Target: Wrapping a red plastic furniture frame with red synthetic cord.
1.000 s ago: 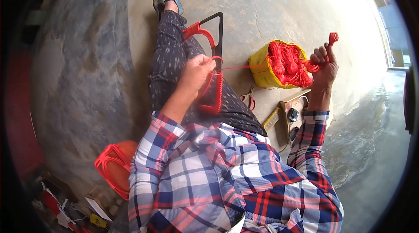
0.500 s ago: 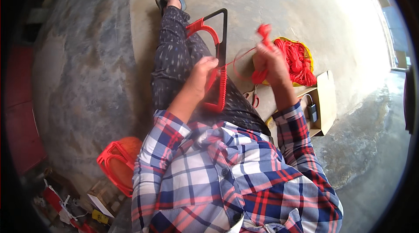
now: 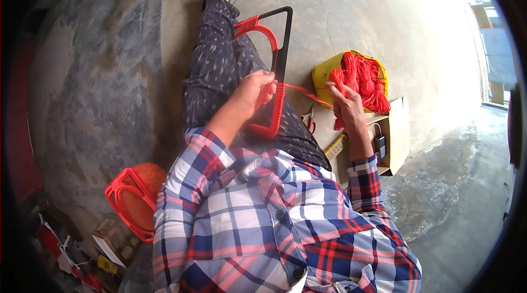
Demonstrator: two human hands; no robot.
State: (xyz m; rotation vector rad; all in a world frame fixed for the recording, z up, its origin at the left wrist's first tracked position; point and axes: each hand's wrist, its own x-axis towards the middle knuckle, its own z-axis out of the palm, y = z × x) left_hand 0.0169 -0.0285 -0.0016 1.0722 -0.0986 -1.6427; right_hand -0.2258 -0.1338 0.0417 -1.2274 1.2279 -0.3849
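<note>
A black and red frame (image 3: 283, 58) with rounded corners lies across my lap, and red cord is wound in tight turns along part of it. My left hand (image 3: 253, 91) is closed on the frame's cord-wrapped side, thumb and forefinger pinched near the last turns. From there a strand of red cord (image 3: 303, 91) runs to the right. My right hand (image 3: 349, 107) grips a bundle of red cord (image 3: 338, 77), fingers curled around it. Just behind that hand stands a yellow container (image 3: 325, 73) filled with bundled red cord (image 3: 366, 76).
Scissors (image 3: 312, 123) with red handles lie beside my right thigh. An open cardboard box (image 3: 399, 134) holds a small dark device (image 3: 380, 145) with a white cable. At my left sits an orange-red frame (image 3: 132, 197), with a wooden box (image 3: 114, 241) and clutter on the concrete floor (image 3: 104, 95).
My right hand has moved down and slightly right with the cord bundle, which was raised and blurred before. The cord now slopes down to it. My left hand stays on the frame.
</note>
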